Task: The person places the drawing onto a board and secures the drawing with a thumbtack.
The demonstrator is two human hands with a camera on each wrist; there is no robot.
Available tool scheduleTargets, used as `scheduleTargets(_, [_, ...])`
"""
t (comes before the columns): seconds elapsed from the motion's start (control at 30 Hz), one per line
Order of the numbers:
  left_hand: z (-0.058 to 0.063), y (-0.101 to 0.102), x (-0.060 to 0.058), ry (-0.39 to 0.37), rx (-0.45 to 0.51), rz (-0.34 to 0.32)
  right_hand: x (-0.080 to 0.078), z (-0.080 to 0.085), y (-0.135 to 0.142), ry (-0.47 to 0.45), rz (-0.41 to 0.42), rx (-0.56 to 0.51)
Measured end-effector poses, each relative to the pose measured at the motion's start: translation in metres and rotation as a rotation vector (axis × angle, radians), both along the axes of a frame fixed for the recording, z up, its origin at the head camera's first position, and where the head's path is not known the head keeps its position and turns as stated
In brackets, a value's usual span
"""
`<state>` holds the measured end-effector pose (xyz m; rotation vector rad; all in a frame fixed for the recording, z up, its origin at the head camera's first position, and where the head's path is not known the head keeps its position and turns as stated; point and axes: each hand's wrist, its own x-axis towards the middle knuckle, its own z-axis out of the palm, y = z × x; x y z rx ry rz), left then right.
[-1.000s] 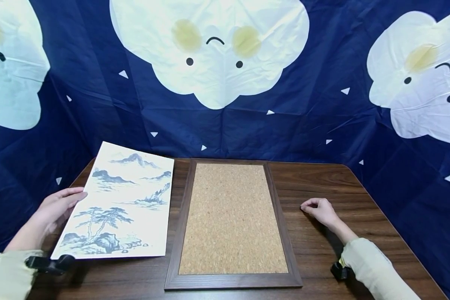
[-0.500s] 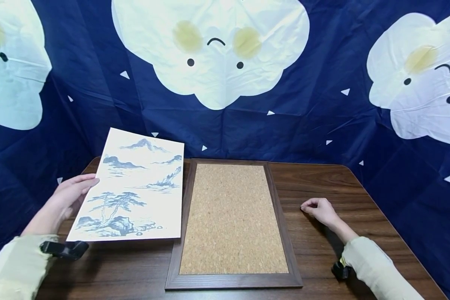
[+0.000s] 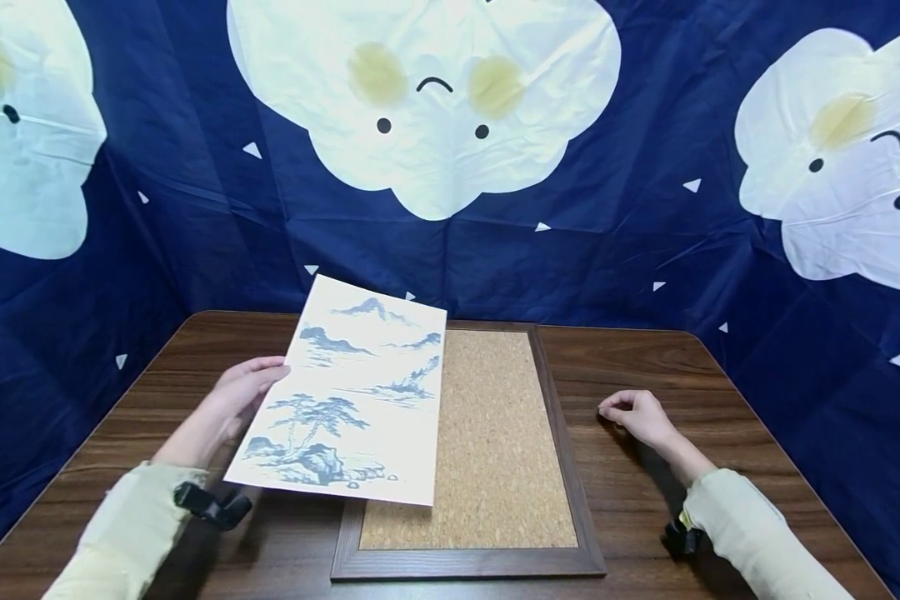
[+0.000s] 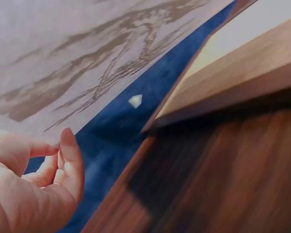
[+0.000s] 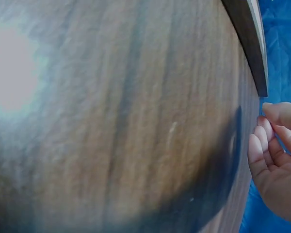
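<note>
– Where's your print [image 3: 348, 392]?
– Your left hand [image 3: 236, 400] pinches its edge, partly over the corkboard [image 3: 506, 467]; steady the free side with your loosely curled, seemingly empty right hand [image 3: 645, 419]

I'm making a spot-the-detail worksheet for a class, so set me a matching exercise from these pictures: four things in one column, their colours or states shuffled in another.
Things
1. Left hand
2. Right hand
3. Cork panel
4. Cloth backdrop

Descriptions
A. Tan, bordered by a brown frame
B. Dark blue and white
C. Pinching the edge of a printed sheet
D. Fingers curled, no held object visible

Pairs: 1-C, 2-D, 3-A, 4-B
</note>
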<state>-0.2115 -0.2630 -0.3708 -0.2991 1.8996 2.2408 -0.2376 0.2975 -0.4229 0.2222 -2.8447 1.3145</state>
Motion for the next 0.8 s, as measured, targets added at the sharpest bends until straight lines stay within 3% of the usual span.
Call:
scheduleTargets(0.3, [-0.012,0.067,0.005,0.032,0.002,0.019,-0.001,0.01,-0.009,0.066,0.028,0.02])
scheduleTargets(0.57, [-0.024,0.111,0.008,0.017,-0.032,0.08,0.0,0.009,-0.013,0.069,0.044,0.01])
scheduleTargets(0.8, [-0.033,0.134,0.011,0.067,-0.166,0.111,0.001,0.008,-0.015,0.055,0.045,-0.011])
